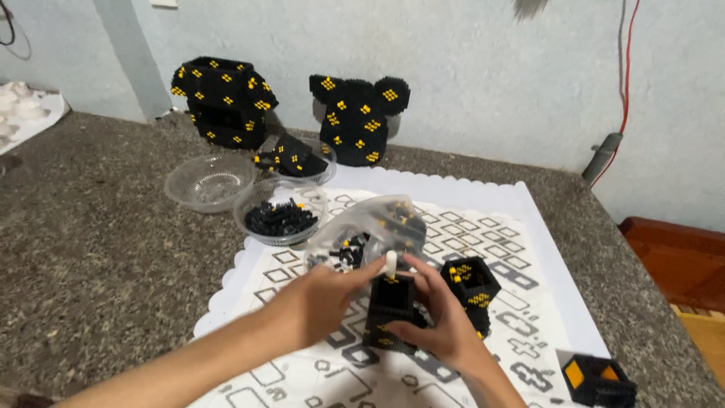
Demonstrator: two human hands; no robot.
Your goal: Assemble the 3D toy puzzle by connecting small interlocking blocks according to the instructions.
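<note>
- Black block tower [391, 308]: lower front and sides hidden by both hands; base partly covered.
- Left hand [321, 298]: palm side not visible; fingertip contact w/ small white piece [391, 262] too small to tell.
- Right hand [442, 317]: forearm cut off at bottom edge.
- Left forearm: cut off at bottom-left edge.
- Clear bag [374, 230]: contents blurred, indiv. pieces can't be told apart.
- Black-orange block box [598, 380]: bottom cut by frame edge.
- White tray [23, 113]: cut off at left edge, contents unclear.
- Grey object [529, 7], top edge: blurred, cut off, kind unknown.
- Second hollow block box [470, 283]: left part hidden behind right hand.
</note>
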